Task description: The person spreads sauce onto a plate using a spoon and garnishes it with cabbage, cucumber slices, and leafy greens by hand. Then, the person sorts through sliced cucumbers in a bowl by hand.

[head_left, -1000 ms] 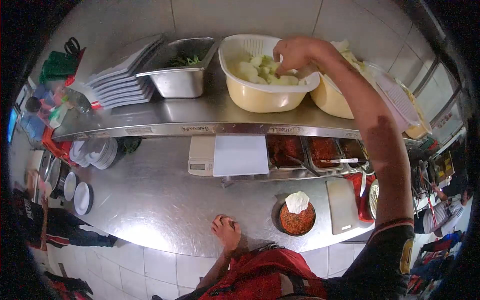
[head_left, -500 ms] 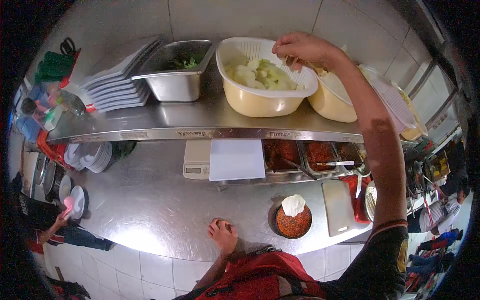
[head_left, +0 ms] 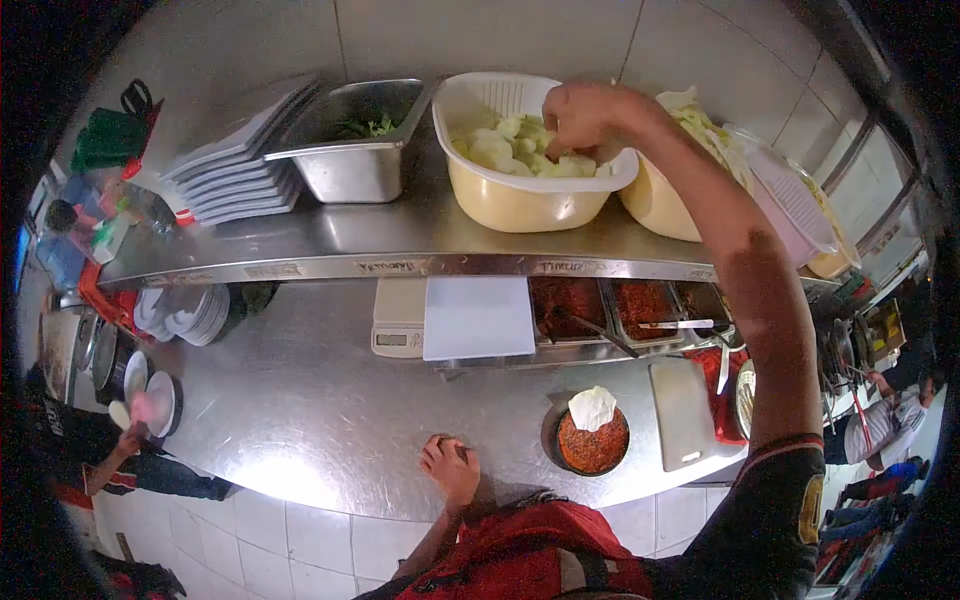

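Note:
My right hand (head_left: pixel 585 120) reaches down into a cream-and-white plastic basin (head_left: pixel 525 208) on the shelf. Its fingers are bent together at the pale green vegetable pieces (head_left: pixel 495 150), and the fingertips are partly hidden. My left hand (head_left: pixel 450 470) rests on the steel counter near its front edge, fingers curled; whatever lies inside them is hidden. Right of it stands a round dark-rimmed bowl (head_left: pixel 594 448) filled with a chunky red-orange food. A white, paper-like flat piece (head_left: pixel 593 408) lies over the bowl's back edge.
Along the shelf stand stacked trays (head_left: pixel 235 175), a steel pan (head_left: pixel 350 170) of greens and more basins. Beneath are a scale (head_left: pixel 398 320), a white board (head_left: pixel 478 318) and red-filled pans (head_left: pixel 570 305) with utensils. A cutting board (head_left: pixel 682 415) lies right; a co-worker (head_left: pixel 85 440) stands left.
My right hand has lowered from above the basin's back right side into the vegetable pieces. My left hand has stayed on the counter. The co-worker's hand at left has shifted slightly.

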The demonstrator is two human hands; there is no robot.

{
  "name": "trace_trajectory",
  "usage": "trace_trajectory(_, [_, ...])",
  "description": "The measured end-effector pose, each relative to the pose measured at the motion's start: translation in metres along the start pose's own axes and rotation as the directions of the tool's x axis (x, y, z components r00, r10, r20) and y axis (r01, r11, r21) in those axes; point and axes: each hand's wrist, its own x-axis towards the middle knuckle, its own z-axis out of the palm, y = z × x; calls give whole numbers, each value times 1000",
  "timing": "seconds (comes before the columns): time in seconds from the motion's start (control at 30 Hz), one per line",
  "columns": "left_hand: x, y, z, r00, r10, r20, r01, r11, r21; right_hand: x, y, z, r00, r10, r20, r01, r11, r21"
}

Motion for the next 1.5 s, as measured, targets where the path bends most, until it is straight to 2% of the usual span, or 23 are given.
trace_trajectory(0.1, [1, 0, 1, 1000, -7, -1, 7, 1000, 16, -4, 1, 3, 986, -72, -150, 54, 991, -125])
trace_trajectory(0.2, [0, -1, 2, 1000, -14, 8, 13, 999, 30, -4, 10, 1, 973, -27, -227, 14, 998, -59])
trace_trajectory(0.27, [1, -2, 2, 1000, -21, 19, 20, 999, 26, -7, 23, 1, 947, -138, -291, 158, 987, 44])
trace_trajectory(0.37, [-1, -2, 3, 1000, -7, 12, 7, 1000, 10, -16, 34, 1, 917, -154, -369, 213, 969, 122])
trace_trajectory(0.5, [1, -2, 4, 1000, 1, 15, -1, 1000, 25, -64, 21, -4, 877, -76, -474, 189, 962, 195])
trace_trajectory(0.57, [1, -2, 2, 999, -2, 39, 1, 1000, 28, -82, 30, 1, 861, -63, -504, 274, 894, 356])
trace_trajectory(0.63, [2, 0, -1, 999, 34, 24, -34, 999, 32, -109, 43, 9, 609, -343, -715, 503, 864, 15])
trace_trajectory(0.7, [-1, -4, 6, 1000, 12, 12, -13, 1000, 27, -159, 41, 23, 381, -654, -653, 424, 751, -506])
trace_trajectory(0.73, [0, -9, 13, 999, 44, 8, -45, 999, 27, -188, 29, 24, 421, -630, -652, 438, 771, -462])
trace_trajectory(0.77, [-3, -14, 16, 997, 72, 18, -72, 997, 32, -216, 17, 24, 709, -274, -649, 513, 833, 208])
trace_trajectory(0.8, [-4, -14, 15, 998, 67, 13, -67, 997, 45, -230, 12, 31, 935, 8, -353, 291, 553, 781])
trace_trajectory(0.83, [-2, -12, 16, 998, 62, 2, -62, 997, 54, -208, 45, 106, 725, 53, -687, 422, 753, 504])
trace_trajectory(0.87, [-1, -5, 11, 998, 36, 52, -41, 994, 102, -208, 46, 139, 763, 74, -642, 386, 744, 546])
trace_trajectory(0.93, [-2, -3, 6, 992, 11, 129, -31, 988, 153, -211, 46, 186, 957, 42, -287, 189, 662, 725])
trace_trajectory(1.0, [0, -5, 9, 989, -4, 147, -10, 996, 93, -200, 56, 276, 985, 104, -140, 23, 719, 695])
trace_trajectory(1.03, [0, -7, 11, 988, -10, 156, -5, 995, 97, -203, 52, 313, 973, 157, -172, 16, 692, 722])
trace_trajectory(1.1, [-2, -9, 15, 996, 15, 84, -27, 990, 139, -192, 78, 439, 975, 212, -67, -57, 529, 847])
trace_trajectory(1.13, [-1, -6, 14, 996, 11, 88, -24, 989, 144, -195, 73, 458, 976, 209, -62, -59, 526, 848])
trace_trajectory(1.2, [2, 2, 6, 992, -21, 126, 15, 999, 52, -202, 58, 480, 944, 282, -171, -63, 663, 746])
trace_trajectory(1.33, [3, 5, 6, 994, -7, 108, 0, 998, 58, -201, 47, 503, 941, 304, -148, -43, 542, 839])
trace_trajectory(1.4, [2, 4, 7, 997, 23, 76, -27, 998, 53, -200, 45, 511, 939, 343, 16, -196, 497, 845])
trace_trajectory(1.43, [1, 3, 7, 997, 22, 78, -26, 998, 55, -199, 46, 516, 939, 342, 19, -198, 496, 845])
trace_trajectory(1.5, [1, 3, 7, 997, 27, 76, -30, 998, 46, -197, 49, 525, 930, 283, -233, -6, 647, 762])
